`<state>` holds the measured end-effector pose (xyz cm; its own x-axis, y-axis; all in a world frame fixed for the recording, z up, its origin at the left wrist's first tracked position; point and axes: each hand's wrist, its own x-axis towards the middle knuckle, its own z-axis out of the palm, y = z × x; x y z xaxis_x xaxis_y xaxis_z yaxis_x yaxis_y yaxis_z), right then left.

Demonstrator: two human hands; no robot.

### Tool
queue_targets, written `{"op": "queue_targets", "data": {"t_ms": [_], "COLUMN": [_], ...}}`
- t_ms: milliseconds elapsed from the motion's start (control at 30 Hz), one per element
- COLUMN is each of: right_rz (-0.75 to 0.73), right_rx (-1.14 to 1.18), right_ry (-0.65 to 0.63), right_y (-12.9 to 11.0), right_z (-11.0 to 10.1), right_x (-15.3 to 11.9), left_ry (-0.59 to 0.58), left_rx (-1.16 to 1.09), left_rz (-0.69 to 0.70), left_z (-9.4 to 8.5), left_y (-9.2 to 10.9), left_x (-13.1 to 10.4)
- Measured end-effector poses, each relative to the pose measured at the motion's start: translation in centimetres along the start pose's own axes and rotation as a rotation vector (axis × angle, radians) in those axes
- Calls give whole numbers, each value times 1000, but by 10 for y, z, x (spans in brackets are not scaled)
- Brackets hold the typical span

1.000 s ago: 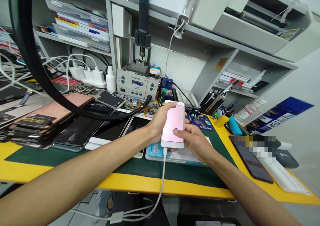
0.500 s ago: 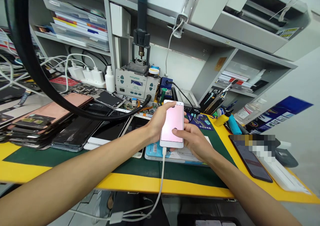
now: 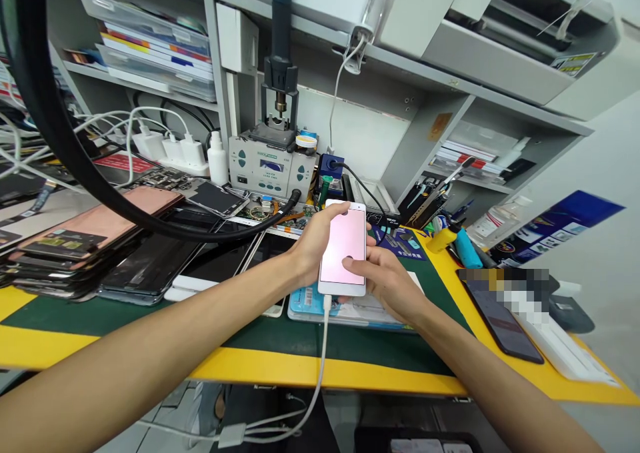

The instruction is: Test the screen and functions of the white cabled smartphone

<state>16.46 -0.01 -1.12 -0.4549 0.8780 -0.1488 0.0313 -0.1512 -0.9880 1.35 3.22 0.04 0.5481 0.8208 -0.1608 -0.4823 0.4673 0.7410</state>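
A white smartphone (image 3: 342,239) with a lit, pale pink screen is held upright between both hands, above the green mat. My left hand (image 3: 316,243) grips its left edge, the thumb lying on the upper part of the screen. From the right, my right hand (image 3: 387,276) clasps the phone, its thumb on the lower screen; the fingers behind are mostly hidden. A dark round spot shows by each thumb tip. The white charging cable (image 3: 326,339) is plugged into the phone's bottom end and hangs over the table edge. Beneath the phone lies a blue and clear package (image 3: 307,306).
Stacked phone parts (image 3: 85,239) fill the left side. Behind stands a grey soldering station (image 3: 270,169); a thick black hose (image 3: 95,179) arches across the left. At right are a dark phone (image 3: 500,319), a white box (image 3: 575,356) and a blue bottle (image 3: 467,246).
The view has shifted very slightly. Both hands keep the same hold on the phone, with their thumbs in nearly the same places.
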Motion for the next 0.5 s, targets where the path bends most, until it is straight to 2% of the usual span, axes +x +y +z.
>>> {"op": "queue_targets", "data": {"t_ms": [233, 500], "right_rz": [6, -23], "right_rx": [-3, -3], "right_ry": [29, 15], "right_y": [-1, 0], "right_z": [1, -1], "right_x": [0, -1], "left_ry": [-31, -16], "left_rx": [-8, 34], "left_rz": [10, 31], "left_z": [-2, 0], "left_y": [-1, -2], "left_x": [2, 1]}}
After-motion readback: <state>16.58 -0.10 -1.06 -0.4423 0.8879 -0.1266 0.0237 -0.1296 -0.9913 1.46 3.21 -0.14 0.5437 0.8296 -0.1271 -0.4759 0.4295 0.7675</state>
